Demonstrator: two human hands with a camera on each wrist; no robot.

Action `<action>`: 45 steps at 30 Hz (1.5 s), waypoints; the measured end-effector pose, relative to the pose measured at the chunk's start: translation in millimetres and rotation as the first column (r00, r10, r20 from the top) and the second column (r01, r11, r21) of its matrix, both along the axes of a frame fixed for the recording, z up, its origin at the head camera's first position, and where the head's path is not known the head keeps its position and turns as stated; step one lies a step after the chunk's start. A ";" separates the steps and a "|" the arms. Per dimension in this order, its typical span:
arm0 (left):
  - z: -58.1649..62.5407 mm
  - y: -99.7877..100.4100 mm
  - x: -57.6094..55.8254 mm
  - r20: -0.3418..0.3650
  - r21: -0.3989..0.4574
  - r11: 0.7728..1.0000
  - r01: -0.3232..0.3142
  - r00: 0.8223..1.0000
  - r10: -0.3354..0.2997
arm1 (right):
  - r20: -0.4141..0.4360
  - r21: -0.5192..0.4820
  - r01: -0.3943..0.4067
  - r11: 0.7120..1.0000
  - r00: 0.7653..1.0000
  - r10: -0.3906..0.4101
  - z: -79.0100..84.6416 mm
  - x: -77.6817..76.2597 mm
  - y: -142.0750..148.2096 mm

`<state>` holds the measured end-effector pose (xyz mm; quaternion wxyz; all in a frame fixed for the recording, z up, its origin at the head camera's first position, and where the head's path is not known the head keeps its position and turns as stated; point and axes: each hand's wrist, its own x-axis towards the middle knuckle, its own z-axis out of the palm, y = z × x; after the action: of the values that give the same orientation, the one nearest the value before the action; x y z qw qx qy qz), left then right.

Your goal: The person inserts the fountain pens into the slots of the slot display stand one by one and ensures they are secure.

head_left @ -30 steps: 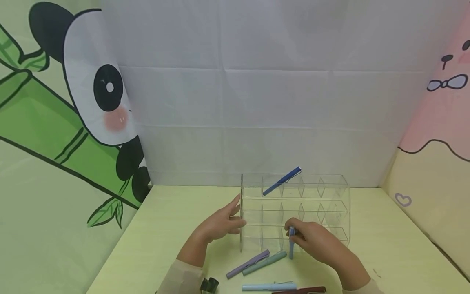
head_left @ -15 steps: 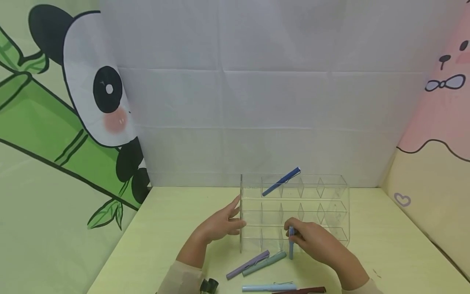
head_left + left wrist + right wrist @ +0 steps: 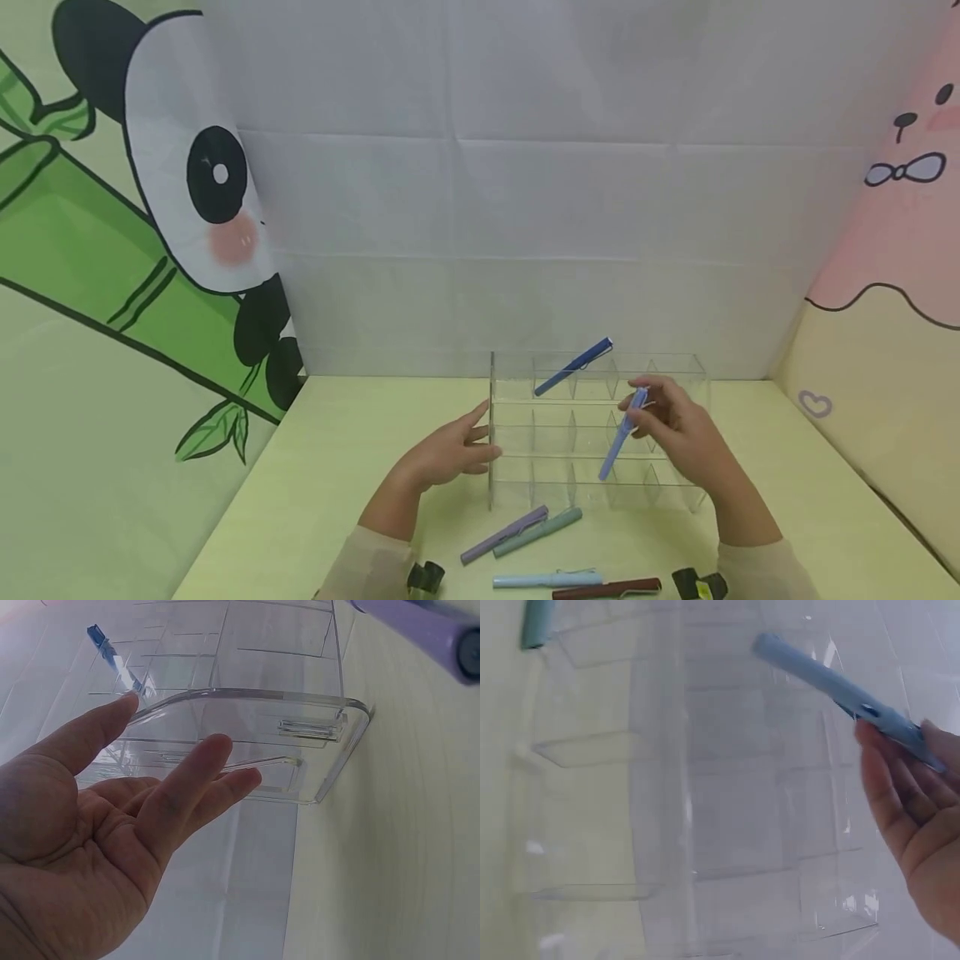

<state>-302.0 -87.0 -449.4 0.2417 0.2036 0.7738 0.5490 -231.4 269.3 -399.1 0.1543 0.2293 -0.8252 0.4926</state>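
A clear acrylic rack (image 3: 555, 417) with tiered compartments stands on the table. My left hand (image 3: 446, 454) rests against its left side panel, fingers spread and fairly straight; in the left wrist view, that hand (image 3: 112, 817) reaches along the panel's edge. My right hand (image 3: 675, 425) pinches a blue pen (image 3: 622, 437) near one end, and the pen slants down in front of the rack's right half. In the right wrist view, the pen (image 3: 817, 679) lies between thumb and fingers. A dark blue pen (image 3: 573, 367) leans tilted in the rack's top tier.
Before the rack, a purple pen (image 3: 504, 535) and a green pen (image 3: 538, 533) lie side by side on the table (image 3: 300, 517). Closer in are a light blue pen (image 3: 547, 579) and a dark red pen (image 3: 607, 589). A white cloth (image 3: 525, 208) hangs behind.
My right hand has risen from the rack's lowest tier toward its upper right, lifting the blue pen, which has gone from upright to slanted. The left hand stays at the side panel.
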 end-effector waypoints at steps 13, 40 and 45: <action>-0.5 -1.7 0.0 0.000 0.009 1.000 0.000 1.000 0.000 | -0.015 -0.695 0.091 0.714 0.990 -0.142 36.1 -66.4 10.7; -6.7 -1.3 -0.3 -0.042 -0.004 1.000 0.014 0.999 -0.014 | -0.032 0.102 0.319 0.942 0.948 -0.317 23.4 -64.9 17.4; -7.5 -1.1 -1.1 -0.042 -0.010 1.000 0.016 0.999 -0.016 | -0.083 0.138 0.325 0.936 0.945 -0.316 20.8 -64.4 18.7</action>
<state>-303.1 -88.0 -456.9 0.2307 0.2199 0.7797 0.5390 -295.8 288.0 -378.3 0.2395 0.1173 -0.8812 0.3904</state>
